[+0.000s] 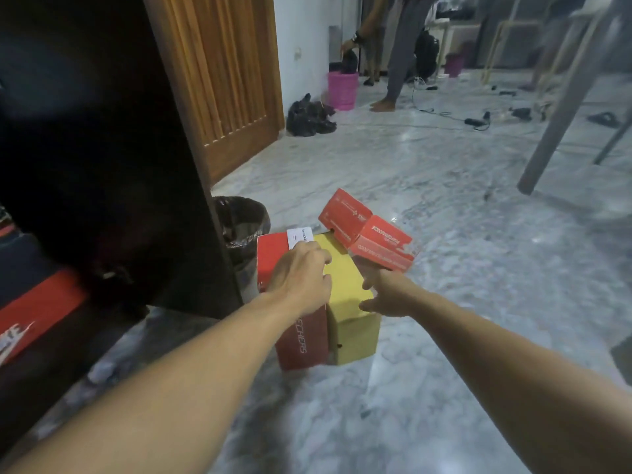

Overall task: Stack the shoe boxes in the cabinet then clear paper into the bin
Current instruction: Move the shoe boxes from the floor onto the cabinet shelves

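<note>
A red Skechers shoe box (298, 340) stands on the marble floor, pressed against a yellow shoe box (352, 316). My left hand (301, 273) lies on top of the red box, fingers curled over its edge at the seam with the yellow one. A second red shoe box (367, 230) sits tilted over the yellow box's far right corner. My right hand (384, 292) is just below it, fingers spread against the yellow box's right edge. The dark cabinet (102, 165) is at left, with a red and black box (37, 309) inside. A black-lined bin (244, 222) stands beside it.
A wooden door (222, 80) stands behind the cabinet. Black bags (309, 116) and a pink bin (343, 90) sit by the far wall, where a person (403, 46) stands. Cables (475, 122) trail over the floor. A grey table leg (561, 114) slants down at right.
</note>
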`<state>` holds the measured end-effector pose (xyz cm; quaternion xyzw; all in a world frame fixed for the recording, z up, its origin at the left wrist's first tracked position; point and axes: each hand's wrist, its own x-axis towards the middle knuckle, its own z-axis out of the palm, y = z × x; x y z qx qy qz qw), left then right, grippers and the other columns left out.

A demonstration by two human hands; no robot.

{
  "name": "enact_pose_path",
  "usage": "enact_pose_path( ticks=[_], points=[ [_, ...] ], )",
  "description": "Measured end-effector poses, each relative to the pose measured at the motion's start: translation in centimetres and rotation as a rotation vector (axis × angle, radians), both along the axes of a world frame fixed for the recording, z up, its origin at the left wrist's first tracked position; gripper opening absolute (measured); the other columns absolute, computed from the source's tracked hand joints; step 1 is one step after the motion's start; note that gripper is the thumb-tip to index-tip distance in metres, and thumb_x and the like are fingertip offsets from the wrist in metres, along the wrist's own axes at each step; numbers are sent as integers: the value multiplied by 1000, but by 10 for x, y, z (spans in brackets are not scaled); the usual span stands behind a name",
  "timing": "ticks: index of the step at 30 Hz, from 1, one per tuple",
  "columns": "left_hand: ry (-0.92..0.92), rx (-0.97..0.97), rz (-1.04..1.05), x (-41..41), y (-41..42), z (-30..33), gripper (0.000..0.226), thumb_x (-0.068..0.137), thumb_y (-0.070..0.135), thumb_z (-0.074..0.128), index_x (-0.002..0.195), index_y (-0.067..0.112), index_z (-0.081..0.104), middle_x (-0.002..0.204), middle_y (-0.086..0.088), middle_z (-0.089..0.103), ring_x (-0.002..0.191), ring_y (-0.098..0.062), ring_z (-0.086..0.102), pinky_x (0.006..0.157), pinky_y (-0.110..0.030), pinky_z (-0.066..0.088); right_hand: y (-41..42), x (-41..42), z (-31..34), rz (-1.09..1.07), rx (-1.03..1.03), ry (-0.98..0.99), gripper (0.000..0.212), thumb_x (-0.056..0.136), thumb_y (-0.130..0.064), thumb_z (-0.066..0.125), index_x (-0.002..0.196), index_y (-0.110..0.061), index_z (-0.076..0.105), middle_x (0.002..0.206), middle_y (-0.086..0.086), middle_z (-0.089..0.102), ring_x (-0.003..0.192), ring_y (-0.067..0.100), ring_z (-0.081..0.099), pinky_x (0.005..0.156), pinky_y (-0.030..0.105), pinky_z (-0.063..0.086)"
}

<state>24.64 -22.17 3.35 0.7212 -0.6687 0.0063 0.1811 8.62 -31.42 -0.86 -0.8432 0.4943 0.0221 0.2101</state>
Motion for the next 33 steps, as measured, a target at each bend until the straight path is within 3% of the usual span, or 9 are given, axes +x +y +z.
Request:
enact_pose_path(
  ticks=[3,6,9,12,16,19,24,28,33],
  points=[
    [-60,-104,24,-1,-10,-18,34,90,19,54,122,13,63,125,-1,57,119,-21,44,100,-32,34,-1,13,-27,-49,-30,-111,51,85,-31,71,131,-13,57,127,8,63,115,25,58,93,36,49],
    [1,-170,267,16,-17,-28,36,89,21,53,123,13,61,133,-5,51,121,-28,40,106,-37,30,4,30,-32,-63,-88,-310,50,89,-24,66,136,-16,53,127,10,62,113,26,59,93,41,50],
    [346,-110,565,39,-21,-34,38,88,20,50,125,10,55,134,-11,47,125,-34,42,106,-44,35,11,49,-24,-19,-129,-456,48,94,-17,51,141,-19,46,139,9,53,121,27,54,100,41,44],
    [697,-84,718,56,-22,-40,34,88,21,44,114,5,58,119,-15,60,110,-36,56,90,-38,47,18,65,-11,44,-147,-498,45,100,-19,40,145,-17,40,145,12,46,128,29,48,101,36,38],
    [1236,-179,742,66,-17,-38,29,87,22,39,77,8,61,88,-13,63,75,-30,58,68,-33,40,27,87,7,83,-242,-346,46,100,-37,39,142,-18,42,149,12,37,130,33,43,99,41,39],
    [1490,-205,758,72,-5,-38,28,89,20,36,76,11,58,79,-11,61,65,-25,53,64,-34,43,36,107,16,139,-219,-176,55,91,-53,45,136,-21,46,146,13,36,131,35,38,101,48,41],
    [1652,10,767,81,8,-62,34,87,27,32,72,12,58,77,-11,62,71,-29,57,72,-40,49,41,135,20,15,-204,-70,101,55,-93,45,127,-22,44,131,12,44,124,38,42,93,59,46],
    [1652,190,796,82,16,-91,38,92,33,31,74,11,56,76,-11,55,66,-25,51,69,-38,43,41,147,17,-54,-227,-81,91,56,-77,61,126,-22,42,125,12,47,117,39,47,91,50,48],
    [1677,278,835,68,41,-103,23,100,26,37,95,11,52,73,-5,44,67,-22,44,62,-31,40,35,135,23,-135,-170,-275,86,45,-76,54,112,-21,53,109,7,57,97,32,58,84,47,53]
  ],
)
